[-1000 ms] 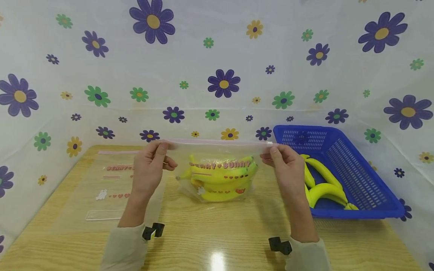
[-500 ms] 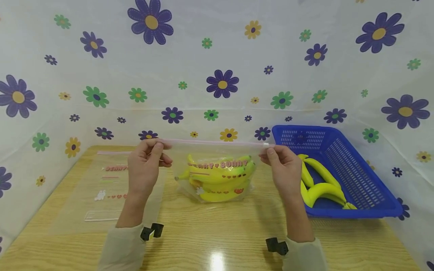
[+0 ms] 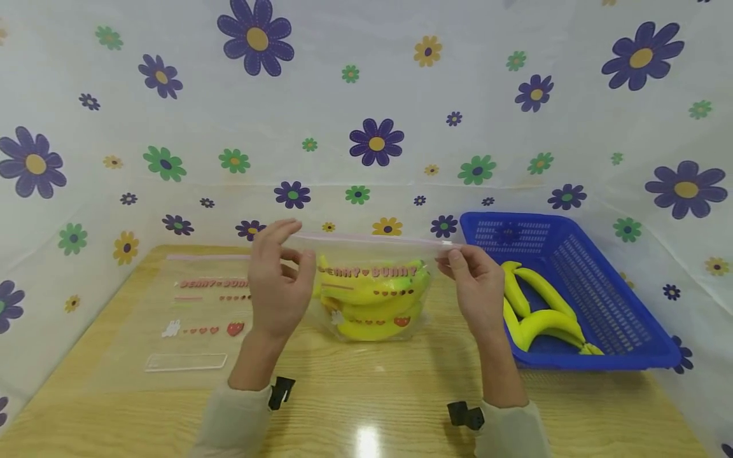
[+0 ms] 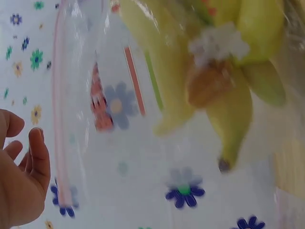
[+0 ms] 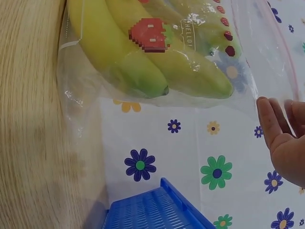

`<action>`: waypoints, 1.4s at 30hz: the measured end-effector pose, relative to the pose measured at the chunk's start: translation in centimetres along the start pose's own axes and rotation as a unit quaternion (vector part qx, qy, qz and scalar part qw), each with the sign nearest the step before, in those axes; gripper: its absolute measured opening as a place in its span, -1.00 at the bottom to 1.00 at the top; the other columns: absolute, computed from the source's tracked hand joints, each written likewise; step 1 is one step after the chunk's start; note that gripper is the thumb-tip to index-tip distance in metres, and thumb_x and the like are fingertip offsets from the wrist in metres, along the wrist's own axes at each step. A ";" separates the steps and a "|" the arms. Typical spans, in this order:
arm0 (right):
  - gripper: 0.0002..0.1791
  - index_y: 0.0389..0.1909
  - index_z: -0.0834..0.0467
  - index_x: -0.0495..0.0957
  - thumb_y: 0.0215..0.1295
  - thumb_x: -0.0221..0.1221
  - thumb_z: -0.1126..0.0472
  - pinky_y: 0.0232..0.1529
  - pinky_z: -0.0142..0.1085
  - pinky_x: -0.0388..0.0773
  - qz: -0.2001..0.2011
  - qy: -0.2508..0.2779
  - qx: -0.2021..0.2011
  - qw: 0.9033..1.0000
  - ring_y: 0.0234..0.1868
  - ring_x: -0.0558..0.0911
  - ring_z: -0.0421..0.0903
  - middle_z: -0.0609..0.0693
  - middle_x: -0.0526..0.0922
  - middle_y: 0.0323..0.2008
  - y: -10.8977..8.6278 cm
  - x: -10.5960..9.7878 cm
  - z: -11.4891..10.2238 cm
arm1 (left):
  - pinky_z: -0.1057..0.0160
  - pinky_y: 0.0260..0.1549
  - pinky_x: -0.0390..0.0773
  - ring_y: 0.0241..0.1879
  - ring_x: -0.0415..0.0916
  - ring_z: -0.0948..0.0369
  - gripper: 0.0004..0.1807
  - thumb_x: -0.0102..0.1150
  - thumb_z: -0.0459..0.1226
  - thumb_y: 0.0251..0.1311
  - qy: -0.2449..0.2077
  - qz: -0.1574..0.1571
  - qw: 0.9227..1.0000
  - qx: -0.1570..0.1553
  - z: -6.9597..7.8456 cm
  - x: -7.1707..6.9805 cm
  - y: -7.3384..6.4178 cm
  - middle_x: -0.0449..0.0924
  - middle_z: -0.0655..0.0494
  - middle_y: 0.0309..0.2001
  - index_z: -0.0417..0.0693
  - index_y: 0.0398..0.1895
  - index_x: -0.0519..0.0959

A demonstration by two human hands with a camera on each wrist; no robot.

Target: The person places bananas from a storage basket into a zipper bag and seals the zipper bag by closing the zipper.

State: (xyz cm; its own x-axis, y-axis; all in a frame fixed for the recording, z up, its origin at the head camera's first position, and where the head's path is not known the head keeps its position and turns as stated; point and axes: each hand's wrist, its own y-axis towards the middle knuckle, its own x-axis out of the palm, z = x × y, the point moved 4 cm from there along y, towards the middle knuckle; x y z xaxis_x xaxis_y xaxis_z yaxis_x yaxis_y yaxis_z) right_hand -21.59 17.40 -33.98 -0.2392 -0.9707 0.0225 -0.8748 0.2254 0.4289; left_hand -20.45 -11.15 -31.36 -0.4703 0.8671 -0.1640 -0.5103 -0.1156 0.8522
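A clear zip bag (image 3: 366,251) with a pink zip strip and "Berry Bunny" print stands upright on the table, with several bananas (image 3: 372,308) inside it. At the right end of its top edge my right hand (image 3: 480,289) pinches the corner by the white slider (image 3: 448,244). My left hand (image 3: 280,280) is near the left end of the strip, thumb and fingers apart. In the left wrist view that hand (image 4: 21,176) is beside the pink strip with a gap between. The right wrist view shows my right fingers (image 5: 271,119) at the bag's upper edge.
A second zip bag (image 3: 189,312), flat, lies on the wooden table (image 3: 343,407) at the left. On the right a blue plastic basket (image 3: 635,312) holds several bananas (image 3: 552,324). A flowered cloth (image 3: 321,95) hangs behind and at both sides.
My left hand has let go of the bag's left corner, moved right and spread its fingers. The right hand keeps its pinch, shifted slightly left.
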 end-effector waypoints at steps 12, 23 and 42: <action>-0.78 -0.04 0.39 0.45 0.51 0.00 0.29 -0.07 -0.29 0.67 0.001 0.010 -0.049 0.999 -0.16 0.72 -0.17 -0.03 0.65 -0.20 0.0 0.4 -0.1 | 0.41 -0.44 0.63 -0.45 0.58 0.23 -0.76 0.19 -0.35 0.31 0.080 -0.215 0.964 0.134 6.0 8.8 1.6 0.60 -0.06 0.01 -0.21 0.01 0.62; -0.76 -0.03 0.49 0.42 0.49 0.01 0.34 -0.09 -0.34 0.67 -0.013 0.017 -0.080 0.997 -0.19 0.70 -0.22 -0.11 0.63 -0.24 0.1 0.6 0.0 | 0.36 -0.29 0.67 -0.29 0.67 0.21 -0.78 0.17 -0.20 0.37 0.133 -0.315 0.929 0.138 7.8 12.4 2.5 0.66 0.07 -0.10 -0.06 -0.04 0.67; -0.76 -0.12 0.46 0.45 0.46 0.04 0.29 -0.10 -0.43 0.65 0.007 -0.033 -0.079 0.996 -0.22 0.66 -0.29 0.24 0.57 -0.24 -0.2 0.9 -0.1 | 0.37 -0.47 0.64 -0.41 0.61 0.25 -0.78 0.21 -0.20 0.34 0.236 -0.339 0.902 0.129 8.0 13.3 1.4 0.66 0.09 -0.17 -0.02 -0.01 0.65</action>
State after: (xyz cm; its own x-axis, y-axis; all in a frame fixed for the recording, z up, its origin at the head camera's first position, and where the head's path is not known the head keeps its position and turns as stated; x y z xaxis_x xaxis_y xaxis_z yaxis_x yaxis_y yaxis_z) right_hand -21.57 16.51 -33.99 -0.2835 -0.9586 -0.0274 -0.7952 0.2190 0.5654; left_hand -21.69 4.04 -28.34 -0.3984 0.3871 -0.8315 -0.6391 0.5331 0.5544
